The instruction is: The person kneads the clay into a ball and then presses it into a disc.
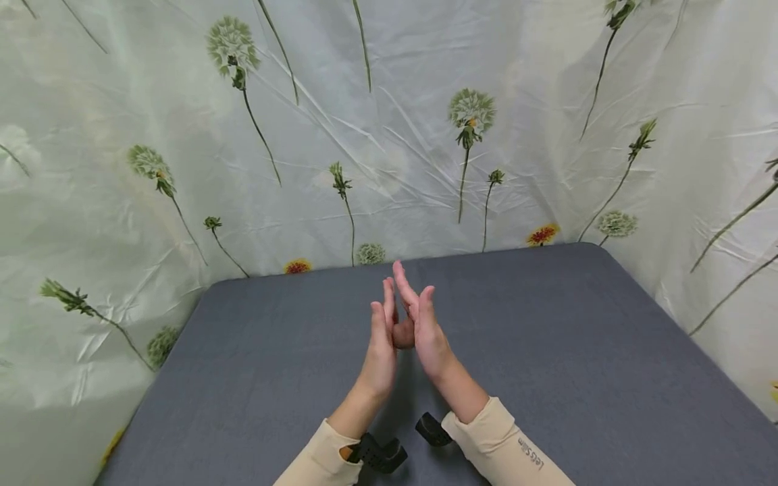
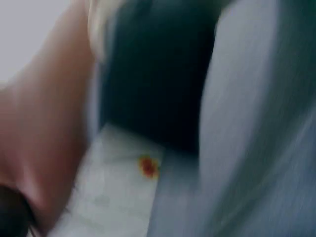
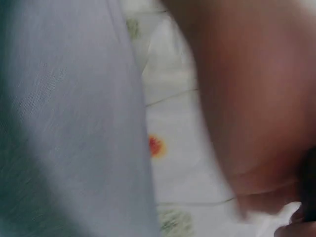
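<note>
Head view, fingers (image 1: 388,293): straight on both hands, pointing forward and up.
Left hand (image 1: 379,347): flat, palm inward, against the brown lump (image 1: 404,334).
Right hand (image 1: 431,344): flat, palm inward, other side of same lump.
Lump position: between the palms, below the fingertips; rounded, mostly hidden, exact shape unclear.
Black wrist mounts (image 1: 383,456): behind the fingers, one per wrist.
Beige sleeves (image 1: 322,455): further back; lettering on the right one.
Counter (image 1: 273,351): grey, beneath and around the fingers.
Floral sheet (image 1: 395,135): beyond the fingers, past the counter's far edge.
Wrist views: blurred.
</note>
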A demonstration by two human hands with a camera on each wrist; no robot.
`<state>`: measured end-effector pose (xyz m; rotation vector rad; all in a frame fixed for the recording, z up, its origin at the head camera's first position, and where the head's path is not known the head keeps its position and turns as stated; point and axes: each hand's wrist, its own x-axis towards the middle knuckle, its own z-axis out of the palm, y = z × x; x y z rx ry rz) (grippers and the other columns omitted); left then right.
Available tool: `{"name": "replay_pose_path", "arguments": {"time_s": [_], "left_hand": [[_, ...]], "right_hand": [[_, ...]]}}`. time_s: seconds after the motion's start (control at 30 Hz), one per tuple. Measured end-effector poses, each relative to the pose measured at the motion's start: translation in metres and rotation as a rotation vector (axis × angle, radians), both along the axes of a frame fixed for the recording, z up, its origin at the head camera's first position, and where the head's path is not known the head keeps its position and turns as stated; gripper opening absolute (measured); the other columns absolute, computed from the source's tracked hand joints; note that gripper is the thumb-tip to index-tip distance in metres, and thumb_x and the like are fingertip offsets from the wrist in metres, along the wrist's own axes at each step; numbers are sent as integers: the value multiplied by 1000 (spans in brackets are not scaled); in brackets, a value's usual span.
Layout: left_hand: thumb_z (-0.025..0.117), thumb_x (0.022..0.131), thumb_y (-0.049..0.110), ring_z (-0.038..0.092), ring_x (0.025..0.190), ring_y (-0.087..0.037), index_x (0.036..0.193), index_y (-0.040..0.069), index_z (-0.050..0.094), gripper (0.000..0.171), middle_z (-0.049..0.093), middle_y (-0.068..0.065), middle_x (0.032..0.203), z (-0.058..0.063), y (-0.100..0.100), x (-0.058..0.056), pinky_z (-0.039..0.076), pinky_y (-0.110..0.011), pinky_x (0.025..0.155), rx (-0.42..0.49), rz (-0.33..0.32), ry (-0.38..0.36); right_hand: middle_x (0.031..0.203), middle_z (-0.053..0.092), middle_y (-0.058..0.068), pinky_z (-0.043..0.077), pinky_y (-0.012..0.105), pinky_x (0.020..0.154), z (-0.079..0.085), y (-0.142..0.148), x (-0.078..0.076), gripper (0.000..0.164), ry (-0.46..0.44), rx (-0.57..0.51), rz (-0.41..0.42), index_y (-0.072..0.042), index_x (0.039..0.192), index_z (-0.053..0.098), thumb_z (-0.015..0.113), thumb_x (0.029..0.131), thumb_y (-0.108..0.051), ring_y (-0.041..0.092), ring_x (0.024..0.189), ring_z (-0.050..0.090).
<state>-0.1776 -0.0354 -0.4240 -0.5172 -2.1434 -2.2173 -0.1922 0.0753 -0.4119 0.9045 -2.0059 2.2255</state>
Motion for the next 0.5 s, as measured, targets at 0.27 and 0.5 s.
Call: {"name": "replay_pose_path", "arguments": {"time_s": [0.27, 0.5], "left_hand": [[0, 103, 82, 21, 164, -26, 172, 36, -12, 84, -16, 4, 181, 11, -10, -8, 18, -58, 131, 17, 176, 61], [-1, 96, 89, 57, 59, -6, 169, 42, -20, 89, 4, -16, 180, 6, -24, -14, 48, -25, 65, 40, 160, -50]], "right_hand": [[182, -10, 8, 1, 64, 133, -22, -18, 4, 99, -82, 10, 65, -5, 172, -3, -5, 104, -77, 31, 168, -12], [182, -9, 7, -2, 67, 131, -13, -27, 15, 94, -59, -60, 74, -12, 173, -6, 0, 105, -76, 31, 168, -12]]}}
